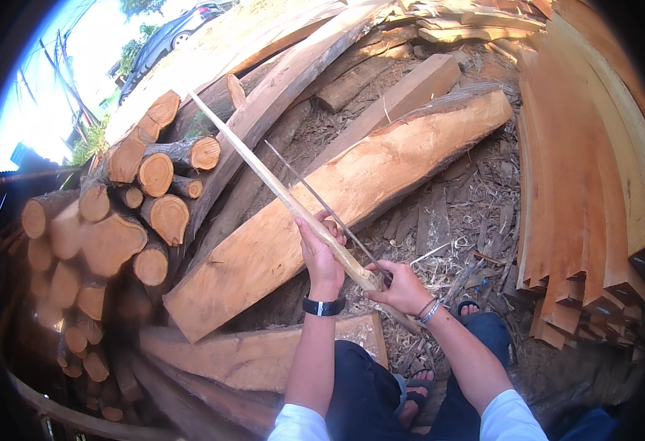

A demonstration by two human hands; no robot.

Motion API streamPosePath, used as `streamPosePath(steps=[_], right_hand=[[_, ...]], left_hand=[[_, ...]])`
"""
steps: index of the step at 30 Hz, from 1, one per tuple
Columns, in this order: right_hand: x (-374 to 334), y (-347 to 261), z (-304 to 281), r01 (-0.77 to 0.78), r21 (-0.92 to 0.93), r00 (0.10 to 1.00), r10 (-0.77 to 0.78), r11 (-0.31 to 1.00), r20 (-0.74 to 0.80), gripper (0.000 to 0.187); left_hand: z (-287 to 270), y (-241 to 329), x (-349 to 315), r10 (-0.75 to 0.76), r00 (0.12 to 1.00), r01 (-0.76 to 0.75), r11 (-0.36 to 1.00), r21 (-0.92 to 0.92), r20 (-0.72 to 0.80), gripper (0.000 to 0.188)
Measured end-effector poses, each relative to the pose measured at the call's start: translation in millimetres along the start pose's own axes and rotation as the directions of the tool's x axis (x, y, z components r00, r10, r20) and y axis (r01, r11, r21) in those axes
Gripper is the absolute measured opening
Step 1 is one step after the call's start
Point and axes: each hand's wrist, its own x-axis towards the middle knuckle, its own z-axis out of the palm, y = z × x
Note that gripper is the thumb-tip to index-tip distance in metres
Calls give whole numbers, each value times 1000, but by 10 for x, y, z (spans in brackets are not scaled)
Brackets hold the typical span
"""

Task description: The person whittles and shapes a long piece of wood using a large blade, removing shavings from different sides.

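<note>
My left hand [321,253] is closed around a long pale wooden stick [253,162], which slants from near my right hand up to the far left. In my right hand [403,288] is a machete, its long narrow blade [304,184] seen nearly edge-on and pointing up and left beside the stick. The handle is mostly hidden in my fingers. The blade passes close to my left fingers; whether it touches the stick cannot be made out. Beneath both hands lies a thick sawn slab [366,176] with bark along its edge.
Cut logs [157,174] are stacked at the left. Sawn boards [572,162] stand in a fanned pile at the right. A shorter beam [264,360] lies near my knees. Wood shavings [477,220] cover the ground, and a long beam [286,66] lies farther off.
</note>
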Motion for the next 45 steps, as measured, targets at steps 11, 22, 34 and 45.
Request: streamPosePath(steps=[11, 22, 34, 45], right_hand=[[107, 108, 317, -201, 107, 978, 206, 974, -33, 43], [194, 325, 312, -295, -168, 955, 283, 941, -92, 31], [203, 1245, 539, -609, -258, 775, 631, 750, 8, 21], [902, 754, -117, 280, -945, 809, 572, -170, 137, 29]], left_hand=[[-1198, 208, -566, 515, 735, -387, 853, 349, -441, 53], [-2365, 48, -1374, 710, 478, -375, 697, 611, -517, 51], [-2242, 1132, -1504, 712, 530, -498, 701, 510, -461, 52], [-2296, 1394, -1599, 571, 714, -518, 820, 244, -404, 55]])
